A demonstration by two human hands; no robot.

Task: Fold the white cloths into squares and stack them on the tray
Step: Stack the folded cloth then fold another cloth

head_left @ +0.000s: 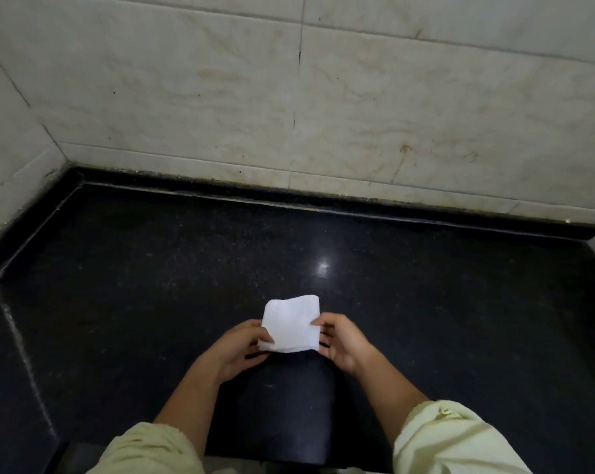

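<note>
I count one white cloth (291, 325) in my view, and it sits low in the middle of the frame, held up just over the black counter (152, 285) between two hands. It is already folded to a rough square, its far edge a little wavy. At the near left corner I see stacked layers, but I cannot tell how many.

The left hand (236, 350) grasps the cloth's near left corner, thumb on top and fingers curled underneath. The right hand (340, 340) pinches the right edge about halfway along, thumb and forefinger tip closed on the fabric, the other fingers bent beside the cloth's near right corner. Both hands grasp the same single cloth.

Two bare forearms lead back to two pale yellow-green sleeves, the left sleeve (149, 449) and the right sleeve (453, 439), both bunched up near the elbows.

Between the forearms, right under the cloth and running toward me, lies one dark matte rounded shape (289, 405). I cannot tell what it is.

The counter is speckled and glossy, with one bright glint (322, 266) beyond the cloth. One raised black strip (323, 200) runs along its back edge, and a seam crosses it on the left. Behind stands the tiled wall (323, 97), off-white with brownish stains, meeting a second tiled face at the left corner.
</note>
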